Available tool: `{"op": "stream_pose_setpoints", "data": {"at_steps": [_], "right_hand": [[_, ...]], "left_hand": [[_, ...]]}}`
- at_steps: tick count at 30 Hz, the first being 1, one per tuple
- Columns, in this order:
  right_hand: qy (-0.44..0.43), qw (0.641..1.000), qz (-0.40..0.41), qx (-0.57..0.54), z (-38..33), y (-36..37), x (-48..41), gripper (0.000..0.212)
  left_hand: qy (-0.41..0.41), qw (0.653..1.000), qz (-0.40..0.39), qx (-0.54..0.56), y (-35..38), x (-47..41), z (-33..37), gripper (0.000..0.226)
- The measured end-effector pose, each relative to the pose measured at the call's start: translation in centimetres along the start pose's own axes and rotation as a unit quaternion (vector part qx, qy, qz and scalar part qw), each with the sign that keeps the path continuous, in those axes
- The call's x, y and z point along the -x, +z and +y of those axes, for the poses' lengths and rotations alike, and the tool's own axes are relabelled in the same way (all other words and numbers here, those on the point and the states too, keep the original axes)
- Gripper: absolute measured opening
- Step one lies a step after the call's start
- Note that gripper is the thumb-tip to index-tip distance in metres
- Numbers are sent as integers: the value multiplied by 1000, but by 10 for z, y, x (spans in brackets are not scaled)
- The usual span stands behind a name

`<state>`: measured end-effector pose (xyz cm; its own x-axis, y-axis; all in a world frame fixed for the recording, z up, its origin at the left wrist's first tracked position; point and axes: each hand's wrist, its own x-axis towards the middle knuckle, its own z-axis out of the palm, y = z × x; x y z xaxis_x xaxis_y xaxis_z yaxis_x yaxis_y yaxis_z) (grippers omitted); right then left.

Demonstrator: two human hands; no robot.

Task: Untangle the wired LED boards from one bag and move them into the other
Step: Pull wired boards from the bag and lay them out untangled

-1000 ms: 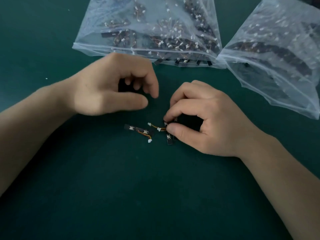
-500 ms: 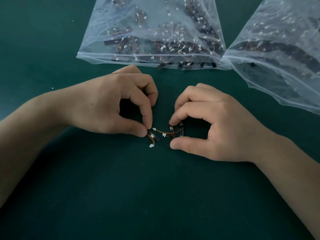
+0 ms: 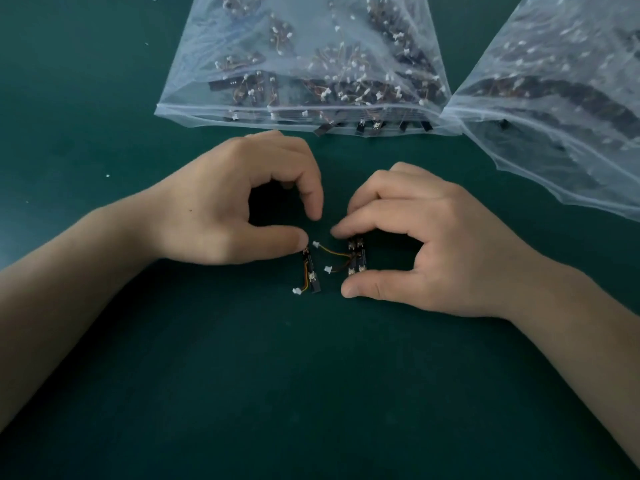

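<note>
Well, three boards lie out on the green table (image 3: 311, 393), each with an orange wire and a white plug. The left hand (image 3: 221, 209) has loosely bent fingers that grip nothing; only its straight thumb tip touches the top end of the single board (image 3: 311, 271). The right hand (image 3: 433, 244) pinches the pair (image 3: 357, 258), side by side, between thumb and first finger. Behind the hands lie two clear bags, the left bag (image 3: 207, 36) and the right bag (image 3: 588, 174), both holding many boards.

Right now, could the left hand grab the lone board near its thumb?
Probably yes: the left hand has its thumb tip at the top end of the lone board, and nothing covers it.
</note>
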<state>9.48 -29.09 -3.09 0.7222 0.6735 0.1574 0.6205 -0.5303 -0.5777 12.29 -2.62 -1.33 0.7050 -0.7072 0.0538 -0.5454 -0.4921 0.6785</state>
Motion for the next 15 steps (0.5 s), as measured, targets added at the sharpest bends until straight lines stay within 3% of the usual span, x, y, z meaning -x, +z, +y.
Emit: {"op": "stream_pose_setpoints", "data": {"at_steps": [6,15], "right_hand": [[15,1000,8,25,-1,0,1,59],[14,999,10,29,-2,2,-1,55]], "left_hand": [[31,997,20,-72,8,-1,-1,17],[22,999,15,-37,9,0,-4,12]]}}
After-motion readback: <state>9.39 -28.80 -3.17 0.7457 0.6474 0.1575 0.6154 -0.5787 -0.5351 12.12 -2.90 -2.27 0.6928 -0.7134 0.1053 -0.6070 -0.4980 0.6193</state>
